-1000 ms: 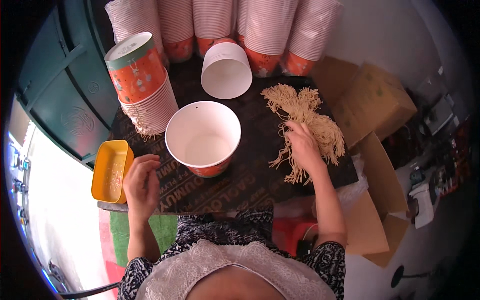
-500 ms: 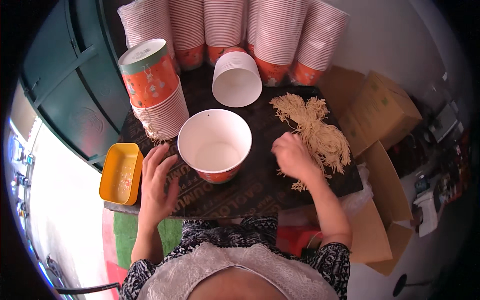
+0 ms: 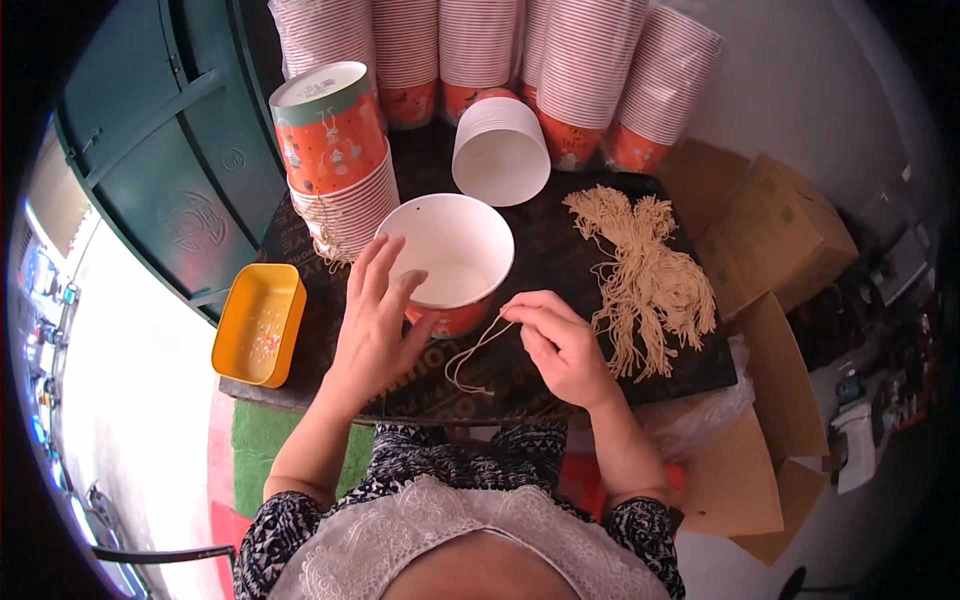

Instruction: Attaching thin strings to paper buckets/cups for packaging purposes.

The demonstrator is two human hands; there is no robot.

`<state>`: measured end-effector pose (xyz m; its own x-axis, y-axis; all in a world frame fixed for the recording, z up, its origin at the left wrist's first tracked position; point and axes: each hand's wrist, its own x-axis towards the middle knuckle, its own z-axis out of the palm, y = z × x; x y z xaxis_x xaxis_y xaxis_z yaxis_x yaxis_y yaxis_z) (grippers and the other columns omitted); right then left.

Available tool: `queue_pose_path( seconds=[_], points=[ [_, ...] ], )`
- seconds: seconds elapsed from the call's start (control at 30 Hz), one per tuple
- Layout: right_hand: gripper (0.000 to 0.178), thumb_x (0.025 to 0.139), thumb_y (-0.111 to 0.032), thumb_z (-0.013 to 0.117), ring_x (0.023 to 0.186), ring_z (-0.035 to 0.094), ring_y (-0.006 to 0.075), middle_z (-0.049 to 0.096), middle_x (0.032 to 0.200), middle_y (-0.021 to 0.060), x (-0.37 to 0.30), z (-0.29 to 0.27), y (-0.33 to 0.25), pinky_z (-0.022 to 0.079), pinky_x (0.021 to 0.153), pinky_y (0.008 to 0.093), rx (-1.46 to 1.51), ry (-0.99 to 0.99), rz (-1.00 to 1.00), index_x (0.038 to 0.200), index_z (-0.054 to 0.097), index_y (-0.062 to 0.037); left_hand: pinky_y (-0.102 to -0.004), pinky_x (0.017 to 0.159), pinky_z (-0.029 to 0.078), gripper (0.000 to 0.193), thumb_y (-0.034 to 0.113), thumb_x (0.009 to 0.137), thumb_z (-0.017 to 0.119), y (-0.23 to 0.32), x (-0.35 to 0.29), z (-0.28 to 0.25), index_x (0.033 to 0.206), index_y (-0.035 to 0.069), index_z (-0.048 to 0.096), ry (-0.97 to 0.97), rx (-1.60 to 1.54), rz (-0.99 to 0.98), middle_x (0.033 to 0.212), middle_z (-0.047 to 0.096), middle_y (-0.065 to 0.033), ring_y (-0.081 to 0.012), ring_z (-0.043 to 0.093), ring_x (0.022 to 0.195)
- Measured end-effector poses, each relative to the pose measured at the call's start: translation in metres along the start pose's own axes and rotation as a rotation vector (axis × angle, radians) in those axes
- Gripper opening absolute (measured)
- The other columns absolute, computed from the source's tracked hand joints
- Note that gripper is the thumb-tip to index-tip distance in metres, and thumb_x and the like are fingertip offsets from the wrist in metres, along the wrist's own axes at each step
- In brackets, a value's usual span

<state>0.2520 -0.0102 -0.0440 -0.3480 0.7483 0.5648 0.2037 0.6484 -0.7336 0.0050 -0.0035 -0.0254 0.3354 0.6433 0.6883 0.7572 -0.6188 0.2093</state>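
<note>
A white-lined paper bucket [image 3: 455,245] with an orange printed outside stands upright in front of me, a small hole showing near its far rim. My left hand [image 3: 375,315] is beside its near left side, fingers spread and holding nothing. Between the fingertips of my right hand [image 3: 555,340] is pinched a thin beige cord [image 3: 470,357], which hangs in a loop just in front of the bucket. A heap of the same cords [image 3: 650,285] lies to the right of that hand.
A yellow tray [image 3: 258,325] with small bits inside sits at the table's left edge. Behind it rises an upside-down bucket stack [image 3: 340,165] with cords hanging. Another nested stack [image 3: 500,155] lies on its side. Wrapped bucket stacks [image 3: 490,50] line the back; cardboard boxes [image 3: 775,235] stand right.
My right hand has come away from the cord heap, moving left with a cord pinched in it. My left hand has moved right to the bucket. The whole view has shifted slightly.
</note>
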Motion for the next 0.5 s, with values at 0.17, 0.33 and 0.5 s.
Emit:
queue_pose_path(
  seconds=[0.17,0.33,0.5],
  points=[
    [0.019,0.09,0.006,0.054,0.095,0.064,0.0214,0.062,0.11,0.0129,-0.005,-0.001,-0.003,0.051,0.079,0.0288,0.118,0.01,0.074,0.107,0.063,0.0064,-0.0322,0.064,0.052,0.023,-0.01,0.08,0.065,0.033,-0.017,-0.002,0.101,0.0,0.062,0.268,-0.362,0.003,0.096,0.065,-0.0167,-0.0292,0.064,0.075],
    [0.017,0.09,0.004,0.052,0.094,0.063,0.0198,0.063,0.109,0.0127,-0.002,0.006,-0.018,0.049,0.08,0.0272,0.087,-0.028,-0.024,0.102,0.065,0.0066,-0.0213,0.055,0.046,0.04,-0.003,0.085,0.07,0.064,-0.021,0.016,0.123,-0.003,0.055,-0.04,-1.045,-0.538,0.098,0.065,-0.0073,-0.0048,0.056,0.066],
    [0.015,0.094,0.0,0.051,0.084,0.06,0.0146,0.062,0.101,0.0105,-0.007,0.007,-0.018,0.049,0.074,0.0259,0.131,0.036,0.021,0.096,0.065,0.0059,-0.0177,0.057,0.043,0.021,0.004,0.093,0.064,0.058,-0.021,0.018,0.113,-0.003,0.062,-0.274,-1.344,-0.79,0.085,0.064,0.002,-0.0021,0.052,0.065]
  ],
)
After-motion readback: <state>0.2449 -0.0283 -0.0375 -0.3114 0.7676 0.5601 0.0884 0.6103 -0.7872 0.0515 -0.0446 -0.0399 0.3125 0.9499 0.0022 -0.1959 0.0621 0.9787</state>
